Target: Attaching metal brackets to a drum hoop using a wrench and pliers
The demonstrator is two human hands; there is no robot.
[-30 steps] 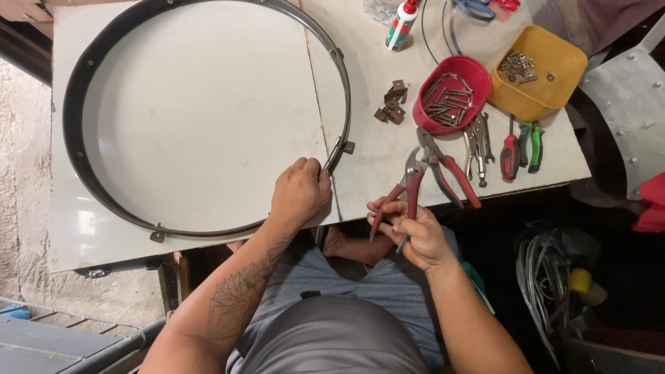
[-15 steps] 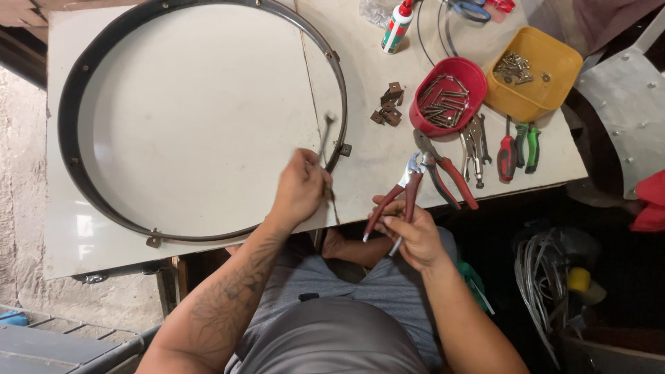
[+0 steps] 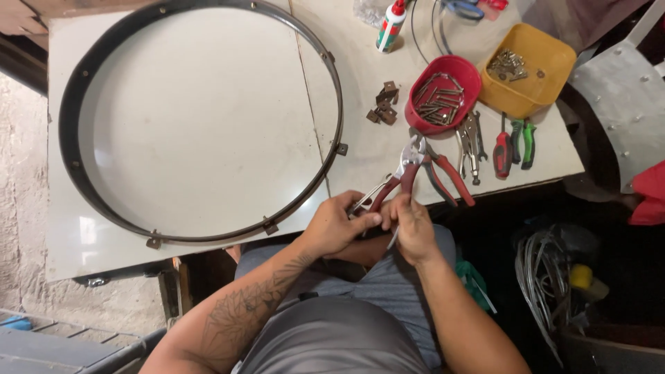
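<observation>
A large black metal hoop (image 3: 90,83) lies flat on the white surface (image 3: 208,125) and takes up most of its left half, with small brackets along its rim. Right of it stands a white glue bottle (image 3: 391,24) with a red cap, and below that lies a little heap of brown metal clips (image 3: 383,105). Next comes a red bowl (image 3: 467,73) filled with long thin metal pins, then a yellow tray (image 3: 547,79) with a small pile of screws or similar bits in its far corner. In front of these containers lie grey locking pliers (image 3: 471,142) and two screwdrivers, one red (image 3: 503,151), one green (image 3: 524,142).

At the near edge of the surface, the left hand (image 3: 336,225) is closed, its fingertips pinching a thin metal rod (image 3: 370,194) that points up and to the right. The right hand (image 3: 412,225) touches the left and is curled shut around the red handles of a pair of pliers (image 3: 409,170), whose nose reaches over the surface edge. It looks as if the right hand also holds a second thin pin below, but that is hard to make out.

A second red-handled tool (image 3: 450,180) lies crossed under the pliers. Scissors at the top edge are cut off, and the dark area to the right shows only a coil of pale cable (image 3: 547,270).
</observation>
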